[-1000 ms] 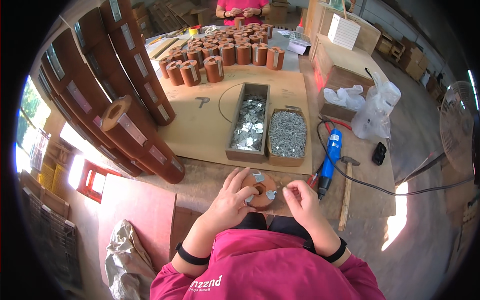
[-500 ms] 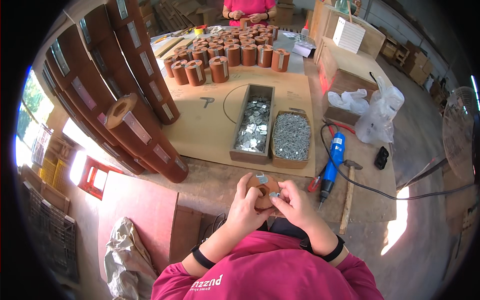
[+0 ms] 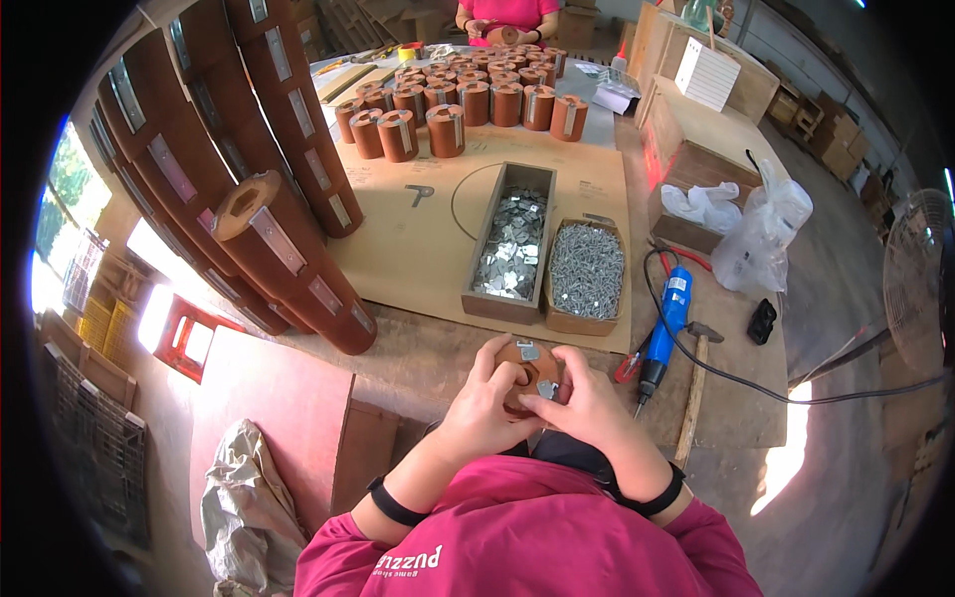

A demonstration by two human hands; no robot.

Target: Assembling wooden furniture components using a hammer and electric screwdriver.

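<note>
Close in front of my body I hold a short brown cylinder (image 3: 540,364) with a hole in its middle and small metal plates on its end face. My left hand (image 3: 485,401) is wrapped round its left side, a finger bent at the hole. On the right side my right hand (image 3: 580,400) grips the same cylinder, the thumb by a small metal plate (image 3: 547,389) on the face. Beyond my hands stand a long wooden box (image 3: 514,244) of flat metal plates and a carton (image 3: 587,274) full of screws.
Tall brown columns (image 3: 298,259) with metal strips lean at the left. Many short cylinders (image 3: 447,131) stand at the back, near a co-worker (image 3: 507,22). To the right lie a blue electric screwdriver (image 3: 668,318) with its cord, a hammer (image 3: 693,398) and plastic bags (image 3: 766,224).
My right thumb has shifted inward over the cylinder's face, and the small plate now lies flatter on it. The view has tilted slightly. The co-worker's hands have moved with a cylinder.
</note>
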